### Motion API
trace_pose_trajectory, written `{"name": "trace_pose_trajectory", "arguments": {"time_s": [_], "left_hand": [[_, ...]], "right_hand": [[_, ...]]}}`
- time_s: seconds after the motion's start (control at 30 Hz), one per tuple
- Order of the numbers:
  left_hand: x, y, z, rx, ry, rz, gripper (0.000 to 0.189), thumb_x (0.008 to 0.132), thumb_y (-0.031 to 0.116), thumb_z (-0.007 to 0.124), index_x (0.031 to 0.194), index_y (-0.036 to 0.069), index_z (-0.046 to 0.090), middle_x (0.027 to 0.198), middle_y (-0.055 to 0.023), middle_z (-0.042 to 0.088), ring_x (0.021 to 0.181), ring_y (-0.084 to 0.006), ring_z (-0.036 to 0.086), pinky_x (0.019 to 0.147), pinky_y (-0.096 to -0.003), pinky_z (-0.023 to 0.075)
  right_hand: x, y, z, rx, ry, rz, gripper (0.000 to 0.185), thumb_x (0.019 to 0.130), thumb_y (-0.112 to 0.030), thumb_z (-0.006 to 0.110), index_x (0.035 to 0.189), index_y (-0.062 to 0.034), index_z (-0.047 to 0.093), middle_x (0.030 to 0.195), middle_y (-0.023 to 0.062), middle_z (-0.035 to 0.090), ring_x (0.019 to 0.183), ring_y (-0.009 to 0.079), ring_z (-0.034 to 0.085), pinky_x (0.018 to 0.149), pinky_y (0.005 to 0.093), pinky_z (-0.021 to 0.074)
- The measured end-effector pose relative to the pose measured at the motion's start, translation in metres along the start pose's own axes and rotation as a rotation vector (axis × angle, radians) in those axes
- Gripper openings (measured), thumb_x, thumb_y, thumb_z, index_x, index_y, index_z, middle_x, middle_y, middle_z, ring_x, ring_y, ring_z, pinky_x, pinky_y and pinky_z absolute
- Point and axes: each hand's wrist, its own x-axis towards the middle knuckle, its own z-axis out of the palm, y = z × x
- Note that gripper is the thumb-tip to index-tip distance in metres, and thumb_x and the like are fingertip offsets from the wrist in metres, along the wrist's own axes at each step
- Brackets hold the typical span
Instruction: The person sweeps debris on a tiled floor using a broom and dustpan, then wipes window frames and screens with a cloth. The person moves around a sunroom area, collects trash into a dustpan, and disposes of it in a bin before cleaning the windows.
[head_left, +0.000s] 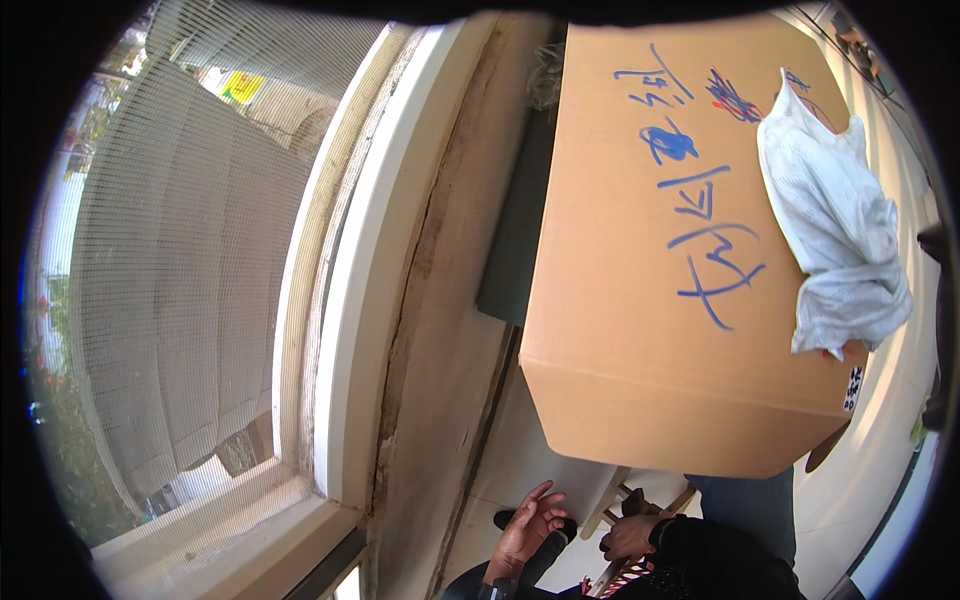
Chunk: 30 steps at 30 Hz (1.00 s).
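My left hand (531, 521) is raised palm up at the bottom of the head view, fingers loosely curled and apart, with nothing in it. To its right, my right hand (628, 536) is bent low beside a wooden stool frame (606, 506). A small dark object (636, 502) shows at its fingers; whether the hand grips it is unclear. Beyond both hands stands a large cardboard box (615, 300) with blue handwriting on its face. A crumpled pale grey cloth (825, 202) drapes over the box's right side. Neither hand touches the box.
A window with a white frame (352, 300) and mesh screen (180, 262) runs along the left. A dark grey panel (517, 240) stands between wall and box. Blue fabric (750, 510) hangs or stands below the box. Pale floor (825, 502) extends right.
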Motion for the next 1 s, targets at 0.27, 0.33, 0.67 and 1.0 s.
{"name": "trace_pose_trajectory", "arguments": {"time_s": [0.27,0.33,0.67,1.0], "left_hand": [[0.002,-0.044,0.031,-0.068,-0.004,-0.059,0.057,0.095,0.039,0.056,0.143,0.014,0.038,0.133,-0.0100,0.055,0.113,-0.0244,0.056,0.091,-0.0389,0.0434],[-0.011,-0.055,0.042,-0.050,0.015,-0.037,0.057,0.095,0.039,0.056,0.143,0.014,0.038,0.134,-0.0106,0.054,0.114,-0.0251,0.055,0.092,-0.0396,0.0432],[-0.145,-0.001,0.129,0.048,0.236,0.080,0.059,0.089,0.042,0.064,0.138,0.019,0.043,0.136,-0.0101,0.048,0.117,-0.0287,0.053,0.098,-0.0457,0.0427],[-0.356,0.150,0.378,0.443,0.533,0.784,0.037,0.095,0.026,0.057,0.129,0.012,0.051,0.117,-0.0062,0.057,0.102,-0.0264,0.060,0.079,-0.0401,0.0509]], "right_hand": [[-0.005,-0.010,-0.004,0.006,0.043,0.171,0.038,0.069,-0.021,0.073,0.103,-0.0114,0.057,0.105,0.0131,0.055,0.098,0.0307,0.061,0.077,0.0419,0.0516],[-0.009,-0.021,-0.011,0.074,0.180,0.241,0.036,0.074,-0.023,0.069,0.107,-0.0134,0.057,0.109,0.0142,0.055,0.101,0.0306,0.060,0.078,0.0419,0.0513],[-0.073,-0.176,-0.146,0.621,0.772,0.568,0.050,0.089,-0.026,0.063,0.134,-0.0134,0.045,0.116,0.0192,0.057,0.105,0.0319,0.059,0.088,0.0374,0.0471],[-0.238,-0.331,-0.465,0.418,1.583,0.315,0.065,0.081,-0.007,0.061,0.139,-0.0045,0.033,0.128,0.0194,0.049,0.122,0.0315,0.049,0.102,0.0370,0.0395]]}}
